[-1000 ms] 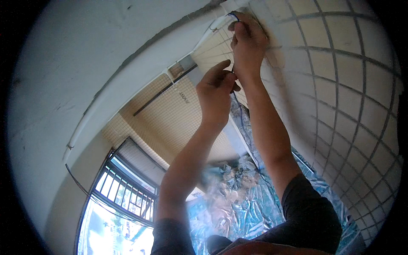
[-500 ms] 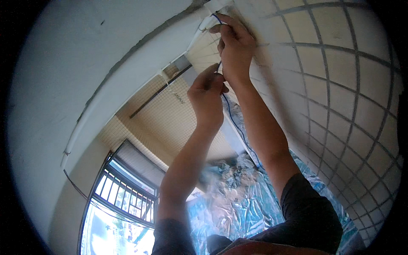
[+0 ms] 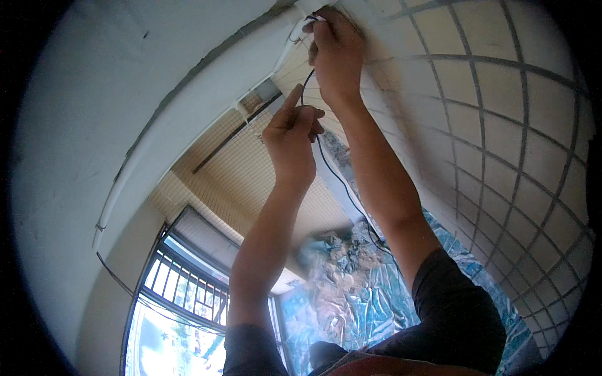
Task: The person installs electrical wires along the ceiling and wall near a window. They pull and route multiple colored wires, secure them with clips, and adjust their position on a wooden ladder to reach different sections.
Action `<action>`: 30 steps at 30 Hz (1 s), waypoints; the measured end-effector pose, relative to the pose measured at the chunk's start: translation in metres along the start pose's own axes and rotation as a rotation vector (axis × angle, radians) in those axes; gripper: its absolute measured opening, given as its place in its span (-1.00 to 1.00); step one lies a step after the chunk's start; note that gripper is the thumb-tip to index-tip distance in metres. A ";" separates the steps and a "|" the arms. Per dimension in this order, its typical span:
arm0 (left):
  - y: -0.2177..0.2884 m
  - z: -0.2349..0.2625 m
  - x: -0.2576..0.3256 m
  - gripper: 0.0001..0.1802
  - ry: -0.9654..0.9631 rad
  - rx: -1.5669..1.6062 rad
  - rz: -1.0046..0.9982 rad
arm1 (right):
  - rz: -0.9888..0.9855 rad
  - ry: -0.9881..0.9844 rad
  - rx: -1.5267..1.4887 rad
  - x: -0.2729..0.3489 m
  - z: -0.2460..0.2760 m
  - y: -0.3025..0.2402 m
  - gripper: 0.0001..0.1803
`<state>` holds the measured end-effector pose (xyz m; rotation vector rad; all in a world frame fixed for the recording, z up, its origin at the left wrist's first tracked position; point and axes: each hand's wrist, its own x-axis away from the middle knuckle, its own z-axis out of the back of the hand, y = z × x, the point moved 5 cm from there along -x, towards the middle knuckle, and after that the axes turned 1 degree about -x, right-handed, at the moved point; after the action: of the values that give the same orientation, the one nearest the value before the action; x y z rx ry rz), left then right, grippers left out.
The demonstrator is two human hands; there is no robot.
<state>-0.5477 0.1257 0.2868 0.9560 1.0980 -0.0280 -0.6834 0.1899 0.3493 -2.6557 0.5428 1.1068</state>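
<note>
Both my arms are raised overhead, one hand above the other, along a thin dark cable (image 3: pixel 340 180). My right hand (image 3: pixel 338 59) is closed at the top, its fingertips pinching the cable beside a white fitting (image 3: pixel 307 6) near the ceiling corner. Just below, my left hand (image 3: pixel 290 147) has its fingers curled loosely about the same cable, the index finger pointing up along it. From there the cable hangs down past my right forearm. A white conduit pipe (image 3: pixel 114 195) runs along the ceiling edge toward the fitting. My right fingers partly hide the cable's upper end.
A wall with large pale tiles (image 3: pixel 495 106) rises on the right. Below, crumpled blue plastic sheeting (image 3: pixel 376 301) and rubble cover the floor. At lower left is a window with dark bars (image 3: pixel 188 282), and a loose dark wire (image 3: pixel 116 276) hangs from the conduit's far end.
My left hand has shifted slightly left, and its index finger has straightened upward. My right hand has moved a little up and left, closer to the white fitting. The cable's slack now bows differently.
</note>
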 end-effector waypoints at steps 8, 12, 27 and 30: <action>0.014 -0.014 -0.006 -0.57 -0.043 0.019 -0.089 | 0.074 0.012 0.036 -0.006 0.000 0.010 -0.80; 0.019 -0.021 -0.014 -0.58 -0.020 -0.068 -0.162 | 0.172 -0.052 0.318 -0.016 0.004 0.004 -0.82; 0.026 -0.027 0.011 -0.41 -0.160 -0.299 0.000 | -0.084 0.018 -0.086 -0.012 0.009 0.002 -0.78; 0.018 -0.018 0.019 -0.41 -0.170 -0.293 -0.008 | -0.286 0.033 -0.269 0.011 0.005 -0.007 -0.76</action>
<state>-0.5432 0.1563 0.2815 0.6733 0.9193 0.0434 -0.6766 0.1957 0.3381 -2.8624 0.0124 1.1160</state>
